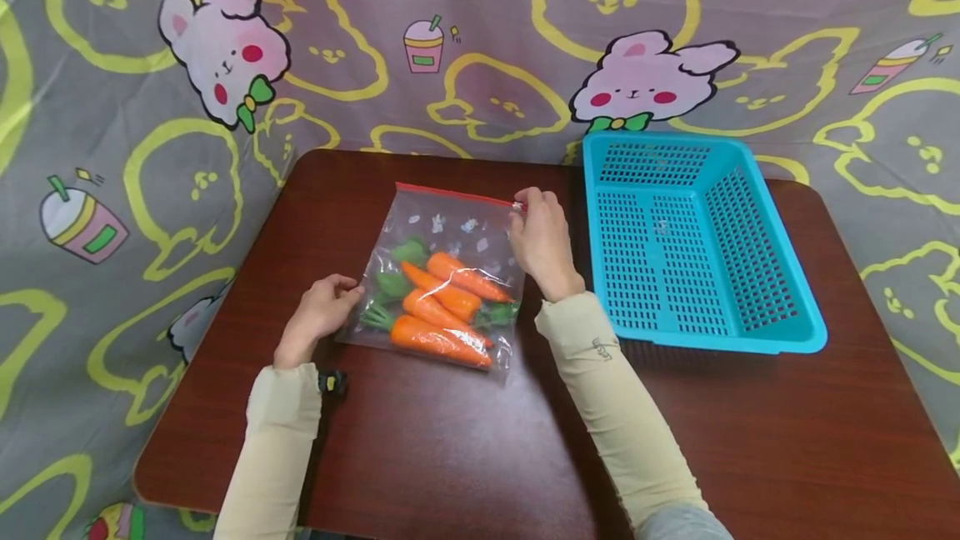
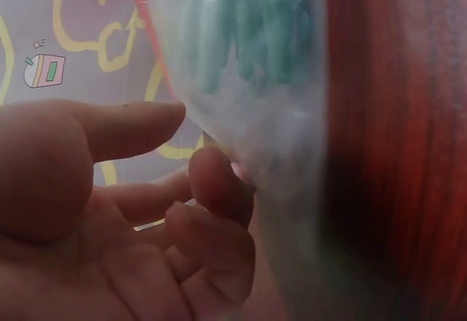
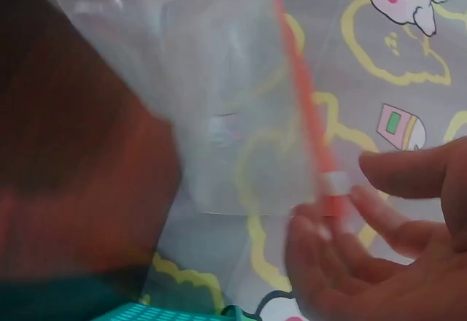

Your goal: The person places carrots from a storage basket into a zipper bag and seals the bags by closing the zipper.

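Note:
A clear zip bag [image 1: 442, 227] with a red zip strip [image 1: 453, 193] lies on the table. Inside are several orange carrots [image 1: 442, 341] with green tops, plus rounded green shapes whose kind is unclear. My left hand [image 1: 321, 315] is at the bag's left edge. In the left wrist view its fingers touch the edge, while the thumb stands apart from them. My right hand [image 1: 542, 242] is at the right end of the zip, by a white slider [image 3: 336, 183]. Its fingertips touch the strip there, and a gap shows between thumb and slider in the right wrist view.
A turquoise perforated basket [image 1: 776, 232] stands to the right of the bag, close to my right forearm. Dark reddish-brown wood forms the tabletop [image 1: 450, 457]. Behind and beside the table hangs a patterned cloth [image 1: 480, 40].

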`<state>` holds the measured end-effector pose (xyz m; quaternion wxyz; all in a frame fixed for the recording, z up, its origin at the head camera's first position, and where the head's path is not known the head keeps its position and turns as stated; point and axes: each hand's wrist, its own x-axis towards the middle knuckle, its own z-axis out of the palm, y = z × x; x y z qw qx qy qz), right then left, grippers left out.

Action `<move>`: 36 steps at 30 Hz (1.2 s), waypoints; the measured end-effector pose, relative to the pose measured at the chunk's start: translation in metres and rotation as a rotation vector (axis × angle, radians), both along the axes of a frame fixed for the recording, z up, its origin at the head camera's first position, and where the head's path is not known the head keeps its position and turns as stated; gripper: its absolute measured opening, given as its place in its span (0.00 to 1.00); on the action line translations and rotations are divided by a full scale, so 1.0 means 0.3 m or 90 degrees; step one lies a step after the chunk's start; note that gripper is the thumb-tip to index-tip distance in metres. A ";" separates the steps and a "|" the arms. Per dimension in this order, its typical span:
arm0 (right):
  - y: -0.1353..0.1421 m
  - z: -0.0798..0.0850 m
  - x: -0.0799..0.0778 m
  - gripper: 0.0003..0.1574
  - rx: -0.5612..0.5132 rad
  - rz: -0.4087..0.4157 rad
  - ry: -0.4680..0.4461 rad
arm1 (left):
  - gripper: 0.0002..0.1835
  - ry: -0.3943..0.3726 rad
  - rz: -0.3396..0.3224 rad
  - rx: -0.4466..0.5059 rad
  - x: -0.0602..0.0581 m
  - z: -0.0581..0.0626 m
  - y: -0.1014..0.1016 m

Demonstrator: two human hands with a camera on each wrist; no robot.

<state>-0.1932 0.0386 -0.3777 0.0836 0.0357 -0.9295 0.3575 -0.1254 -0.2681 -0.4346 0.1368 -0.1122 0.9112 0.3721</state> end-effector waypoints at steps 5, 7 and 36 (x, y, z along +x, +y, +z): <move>0.008 -0.044 0.026 0.24 0.025 0.017 -0.069 | 0.21 -0.001 0.012 0.007 0.004 -0.017 0.001; 0.014 -0.063 0.041 0.26 0.042 0.027 -0.110 | 0.20 -0.005 0.018 0.010 0.007 -0.021 0.001; 0.038 -0.155 0.109 0.34 0.085 0.091 -0.276 | 0.20 -0.009 0.023 0.069 0.027 -0.020 0.050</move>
